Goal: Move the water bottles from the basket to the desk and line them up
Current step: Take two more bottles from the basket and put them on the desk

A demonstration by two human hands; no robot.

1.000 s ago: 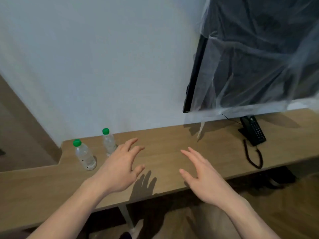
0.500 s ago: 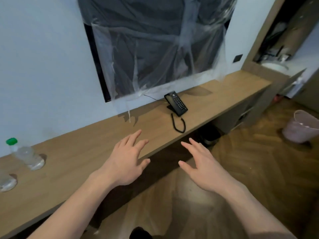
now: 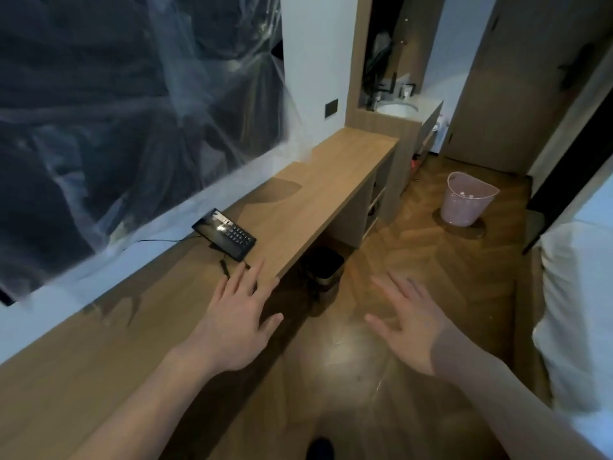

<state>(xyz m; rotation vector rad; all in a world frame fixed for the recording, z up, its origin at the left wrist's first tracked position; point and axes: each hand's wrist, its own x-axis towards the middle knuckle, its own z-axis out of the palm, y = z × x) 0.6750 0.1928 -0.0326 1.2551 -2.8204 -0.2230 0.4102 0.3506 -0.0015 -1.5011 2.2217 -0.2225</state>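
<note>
- Wooden desk (image 3: 331,180) runs along the wall, a black phone (image 3: 225,234) resting on it.
- Pink basket (image 3: 466,199) stands well apart on the parquet floor; I cannot make out bottles inside.
- Left hand (image 3: 237,322) and right hand (image 3: 409,322) hover with fingers spread, holding nothing.

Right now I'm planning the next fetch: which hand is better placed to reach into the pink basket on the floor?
Probably the right hand: it is open over the floor, on the pink basket's side. The left hand, also open, hangs over the desk edge.
</note>
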